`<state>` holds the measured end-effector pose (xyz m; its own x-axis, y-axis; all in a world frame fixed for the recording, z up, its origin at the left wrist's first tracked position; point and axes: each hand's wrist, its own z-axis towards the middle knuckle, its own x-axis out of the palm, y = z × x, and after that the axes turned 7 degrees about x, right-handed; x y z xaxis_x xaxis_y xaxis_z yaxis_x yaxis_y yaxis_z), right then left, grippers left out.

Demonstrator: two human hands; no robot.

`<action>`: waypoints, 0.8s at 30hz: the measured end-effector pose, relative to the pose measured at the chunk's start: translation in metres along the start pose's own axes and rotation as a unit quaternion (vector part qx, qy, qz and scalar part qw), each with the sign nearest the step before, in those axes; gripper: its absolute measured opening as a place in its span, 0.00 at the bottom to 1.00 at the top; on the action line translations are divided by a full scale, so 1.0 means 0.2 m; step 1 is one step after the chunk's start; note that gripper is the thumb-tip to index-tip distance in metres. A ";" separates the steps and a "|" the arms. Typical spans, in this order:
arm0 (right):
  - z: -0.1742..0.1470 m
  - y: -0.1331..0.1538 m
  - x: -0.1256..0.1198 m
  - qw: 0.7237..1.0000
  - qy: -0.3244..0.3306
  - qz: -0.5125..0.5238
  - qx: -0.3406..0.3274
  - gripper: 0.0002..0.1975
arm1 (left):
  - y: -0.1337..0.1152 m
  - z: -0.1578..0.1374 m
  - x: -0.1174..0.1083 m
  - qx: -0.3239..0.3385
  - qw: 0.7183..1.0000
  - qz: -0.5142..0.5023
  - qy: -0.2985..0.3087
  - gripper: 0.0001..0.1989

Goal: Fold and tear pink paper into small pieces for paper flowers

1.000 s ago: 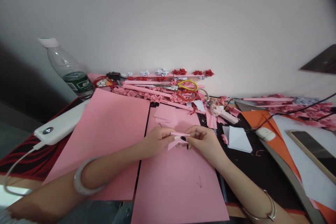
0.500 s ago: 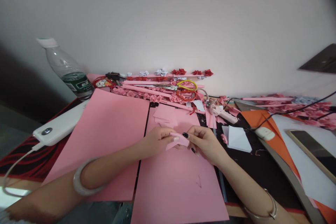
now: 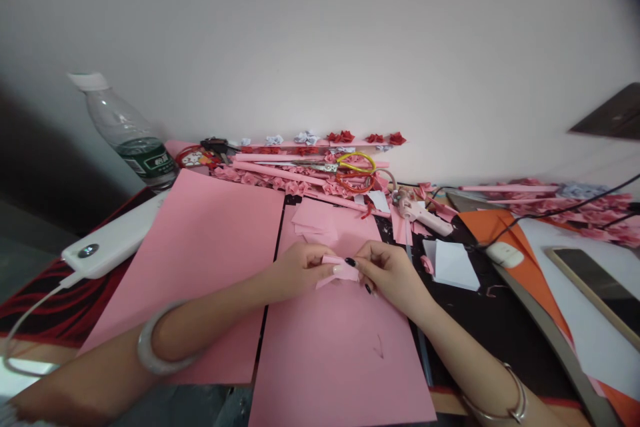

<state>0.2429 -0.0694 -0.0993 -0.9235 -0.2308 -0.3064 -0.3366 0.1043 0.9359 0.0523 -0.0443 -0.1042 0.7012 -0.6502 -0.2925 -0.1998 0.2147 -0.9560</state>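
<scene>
Between my two hands is a small piece of pink paper [image 3: 345,271], its upper edge rolled or folded over. My left hand [image 3: 306,268] pinches its left end with thumb and fingers. At the right end, my right hand [image 3: 390,275] grips it with dark-nailed thumb and fingers. Both hands are just above a large pink sheet [image 3: 340,353]. A small stack of pink paper squares [image 3: 314,219] lies right behind them. The fingers hide part of the held paper.
A second pink sheet [image 3: 220,247] lies left, beside a white power bank [image 3: 113,240] and a water bottle [image 3: 140,140]. Scissors [image 3: 357,167] rest on paper flower stems at the back. Rightward are a glue gun [image 3: 423,213], white paper squares [image 3: 456,265] and a phone [image 3: 600,287].
The fingers have shifted slightly on the pink paper, and its upper edge now looks a little wider. Everything else stays as it was.
</scene>
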 end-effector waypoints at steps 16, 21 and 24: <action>-0.01 0.01 -0.01 0.996 -0.016 -0.075 -0.040 0.07 | 0.03 -0.02 0.00 -0.015 1.000 -0.009 0.008 0.12; -0.01 0.01 -0.01 1.000 0.017 0.001 -0.009 0.06 | 0.02 -0.01 0.00 -0.011 1.000 -0.021 -0.005 0.10; -0.01 0.01 -0.01 0.999 0.034 0.026 -0.006 0.05 | 0.01 -0.01 0.00 -0.009 1.000 -0.013 -0.007 0.10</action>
<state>0.2442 -0.0702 -0.0971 -0.9254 -0.2896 -0.2445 -0.2852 0.1072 0.9525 0.0501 -0.0456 -0.1057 0.7163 -0.6443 -0.2679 -0.1944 0.1844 -0.9634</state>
